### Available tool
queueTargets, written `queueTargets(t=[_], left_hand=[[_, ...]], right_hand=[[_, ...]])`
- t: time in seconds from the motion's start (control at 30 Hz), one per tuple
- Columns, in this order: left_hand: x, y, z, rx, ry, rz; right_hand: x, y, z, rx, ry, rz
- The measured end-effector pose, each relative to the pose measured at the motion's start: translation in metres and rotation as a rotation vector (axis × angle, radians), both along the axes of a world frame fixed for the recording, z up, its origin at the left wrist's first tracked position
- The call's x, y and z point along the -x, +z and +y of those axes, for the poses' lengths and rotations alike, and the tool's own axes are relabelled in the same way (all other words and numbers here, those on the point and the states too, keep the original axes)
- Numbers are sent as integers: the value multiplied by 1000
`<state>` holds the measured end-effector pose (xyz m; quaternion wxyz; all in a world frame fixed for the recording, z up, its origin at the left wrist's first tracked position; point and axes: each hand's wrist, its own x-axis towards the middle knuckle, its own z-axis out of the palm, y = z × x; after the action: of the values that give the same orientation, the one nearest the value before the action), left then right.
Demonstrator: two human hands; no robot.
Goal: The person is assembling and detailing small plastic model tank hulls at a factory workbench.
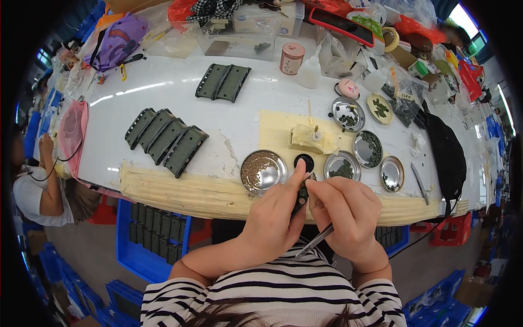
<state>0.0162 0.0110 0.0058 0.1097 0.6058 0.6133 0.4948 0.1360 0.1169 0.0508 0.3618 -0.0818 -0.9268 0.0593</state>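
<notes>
My left hand (267, 219) is closed around a small dark green part (300, 200) at the table's front edge, mostly hidden by my fingers. My right hand (348, 210) is closed too, its thumb and fingertips pinched against that part. Metal tweezers (317, 240) rest in my right palm and stick out toward my body. Just beyond my fingertips stands a small round black container (306, 158). To its left sits a metal dish of tiny brown pieces (253, 170); to its right, a metal dish of small green pieces (342, 168).
Farther right are more metal dishes (368, 149) and another pair of tweezers (419, 183). A yellow-covered block (305, 139) stands behind the black container. Dark green curved panels (168, 140) lie at left. A padded yellowish strip (180, 188) lines the front edge. Someone sits at far left (46, 193).
</notes>
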Motion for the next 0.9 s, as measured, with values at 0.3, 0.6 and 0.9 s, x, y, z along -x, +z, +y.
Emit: queueTargets(t=[0.3, 0.6, 0.9], left_hand=[[-2, 3, 0, 43, 30, -5], [0, 6, 1, 44, -29, -87], [-2, 7, -2, 71, -19, -62]], right_hand=[[-3, -1, 5, 175, 60, -57], [-3, -6, 5, 425, 120, 63], [-1, -10, 0, 214, 85, 75]])
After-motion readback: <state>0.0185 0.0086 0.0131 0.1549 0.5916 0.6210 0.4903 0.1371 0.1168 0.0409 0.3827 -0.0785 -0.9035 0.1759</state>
